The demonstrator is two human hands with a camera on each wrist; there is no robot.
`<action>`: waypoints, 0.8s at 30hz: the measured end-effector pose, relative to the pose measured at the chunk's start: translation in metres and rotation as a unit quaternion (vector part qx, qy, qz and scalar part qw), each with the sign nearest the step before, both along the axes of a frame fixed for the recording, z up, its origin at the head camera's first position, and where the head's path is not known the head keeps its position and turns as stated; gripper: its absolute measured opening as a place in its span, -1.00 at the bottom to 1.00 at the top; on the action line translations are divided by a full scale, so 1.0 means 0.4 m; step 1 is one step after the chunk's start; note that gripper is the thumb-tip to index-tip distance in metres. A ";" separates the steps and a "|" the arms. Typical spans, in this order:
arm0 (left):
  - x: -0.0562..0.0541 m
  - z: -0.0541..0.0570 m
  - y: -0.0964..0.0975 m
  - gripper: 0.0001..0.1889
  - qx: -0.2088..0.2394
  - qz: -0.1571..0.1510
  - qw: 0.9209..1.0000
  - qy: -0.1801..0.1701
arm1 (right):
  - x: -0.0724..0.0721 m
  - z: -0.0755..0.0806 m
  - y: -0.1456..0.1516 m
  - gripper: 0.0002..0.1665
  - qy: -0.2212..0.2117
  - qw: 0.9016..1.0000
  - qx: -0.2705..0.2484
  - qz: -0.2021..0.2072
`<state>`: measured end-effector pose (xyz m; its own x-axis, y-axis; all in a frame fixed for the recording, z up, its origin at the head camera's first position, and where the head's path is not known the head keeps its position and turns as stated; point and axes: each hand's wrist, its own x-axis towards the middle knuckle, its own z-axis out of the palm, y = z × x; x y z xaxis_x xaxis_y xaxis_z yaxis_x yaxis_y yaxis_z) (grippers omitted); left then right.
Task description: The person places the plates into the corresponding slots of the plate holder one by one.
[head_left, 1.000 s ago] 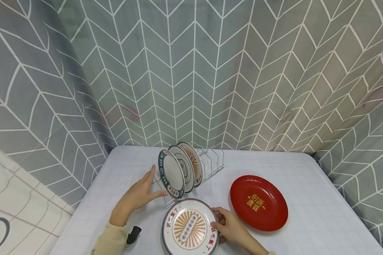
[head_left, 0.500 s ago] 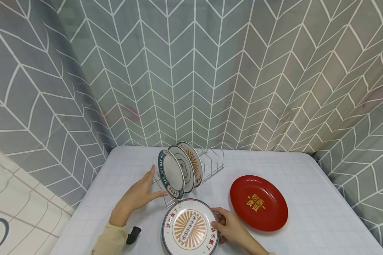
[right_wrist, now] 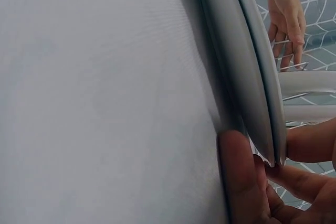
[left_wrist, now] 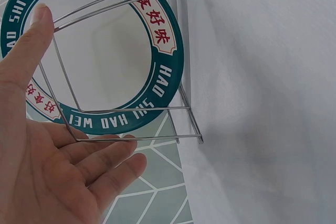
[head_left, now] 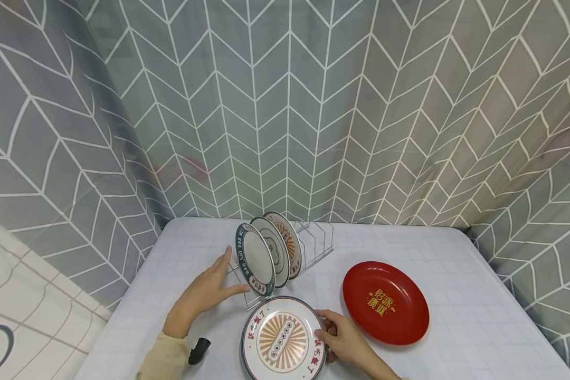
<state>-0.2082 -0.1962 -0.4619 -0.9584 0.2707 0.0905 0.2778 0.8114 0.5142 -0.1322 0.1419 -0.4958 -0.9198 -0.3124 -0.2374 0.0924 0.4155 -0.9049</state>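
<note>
A white plate (head_left: 283,368) with an orange sunburst and red lettering lies at the table's front, on top of another plate whose dark rim peeks out. My right hand (head_left: 342,339) pinches the right edge, thumb above and fingers below. In the right wrist view two stacked plates (right_wrist: 239,61) show edge-on; whether the fingers take one or both, I cannot tell. A wire dish rack (head_left: 324,253) holds several plates upright, the nearest a green-rimmed plate (head_left: 258,261). My left hand (head_left: 205,290) rests on the rack's left end, fingers spread, thumb against the wire (left_wrist: 79,11).
A red oval plate (head_left: 385,303) with gold lettering lies right of my right hand. Beside the left sleeve is a small black object (head_left: 199,350). The white-clothed table (head_left: 475,295) meets a grey patterned curtain (head_left: 313,105) at the back.
</note>
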 end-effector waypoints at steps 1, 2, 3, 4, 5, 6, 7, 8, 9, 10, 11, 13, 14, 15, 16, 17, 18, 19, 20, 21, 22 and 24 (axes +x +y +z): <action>0.000 0.000 0.000 0.21 0.000 0.000 1.000 0.000 | -0.001 -0.001 0.001 -0.34 -0.002 1.000 -0.002 0.001; 0.001 0.000 -0.001 0.21 0.000 0.000 1.000 0.001 | -0.002 -0.001 0.003 -0.34 -0.003 1.000 -0.005 0.002; 0.001 0.000 -0.001 0.22 0.000 0.001 1.000 0.001 | -0.002 -0.002 0.006 -0.34 -0.004 1.000 -0.008 0.002; 0.001 0.000 -0.002 0.22 0.000 0.001 1.000 0.001 | -0.003 -0.002 0.009 -0.34 -0.004 1.000 -0.011 0.003; 0.001 0.000 -0.002 0.22 -0.001 0.000 1.000 0.000 | -0.003 -0.001 0.012 -0.34 -0.005 1.000 -0.015 0.003; 0.001 0.000 -0.002 0.22 -0.001 -0.001 1.000 0.000 | -0.002 0.000 0.016 -0.34 -0.005 1.000 -0.019 0.001; 0.001 0.000 -0.002 0.23 -0.001 -0.001 1.000 -0.001 | -0.001 0.003 0.021 -0.35 -0.004 1.000 -0.025 0.001; 0.001 0.000 -0.003 0.23 -0.002 -0.001 1.000 -0.002 | -0.001 0.006 0.025 -0.36 0.004 1.000 -0.023 -0.001; 0.001 0.001 -0.003 0.23 -0.002 -0.001 1.000 -0.002 | 0.000 0.012 0.029 -0.37 0.008 1.000 -0.021 -0.004; 0.001 0.001 -0.002 0.24 -0.004 -0.001 1.000 -0.002 | 0.001 0.019 0.034 -0.38 0.016 1.000 -0.016 -0.009; 0.001 0.001 -0.001 0.23 -0.004 -0.001 1.000 -0.001 | 0.003 0.028 0.038 -0.39 0.019 1.000 -0.012 -0.017; 0.001 0.002 0.000 0.23 -0.007 0.000 1.000 0.003 | 0.004 0.048 0.047 -0.41 0.027 0.999 -0.001 -0.038; 0.001 0.003 0.001 0.23 -0.008 0.001 1.000 0.004 | 0.005 0.059 0.051 -0.41 0.030 0.998 0.004 -0.050; 0.001 0.004 0.001 0.22 -0.007 0.001 1.000 0.005 | 0.006 0.070 0.056 -0.41 0.029 0.998 0.004 -0.062; 0.001 0.004 0.001 0.22 -0.008 0.001 1.000 0.006 | 0.007 0.080 0.060 -0.41 0.030 0.997 0.004 -0.072; 0.001 0.005 0.001 0.22 -0.007 0.001 1.000 0.005 | 0.008 0.088 0.064 -0.41 0.029 0.996 0.000 -0.081; 0.001 0.005 0.001 0.22 -0.006 0.000 1.000 0.005 | 0.010 0.096 0.068 -0.40 0.028 0.996 -0.002 -0.087; 0.002 0.004 0.002 0.22 -0.006 0.000 1.000 0.004 | 0.011 0.101 0.072 -0.40 0.028 0.996 -0.007 -0.090; 0.002 0.004 0.002 0.22 -0.005 0.000 1.000 0.003 | 0.013 0.106 0.076 -0.39 0.027 0.995 -0.012 -0.092; 0.002 0.004 0.002 0.22 -0.005 0.000 1.000 0.002 | 0.014 0.108 0.079 -0.38 0.025 0.995 -0.018 -0.093; 0.002 0.003 0.002 0.22 -0.005 0.000 1.000 0.002 | 0.017 0.111 0.082 -0.37 0.022 0.995 -0.024 -0.095; 0.002 0.003 0.002 0.22 -0.005 -0.001 1.000 0.001 | 0.022 0.120 0.087 -0.37 0.021 0.994 -0.034 -0.099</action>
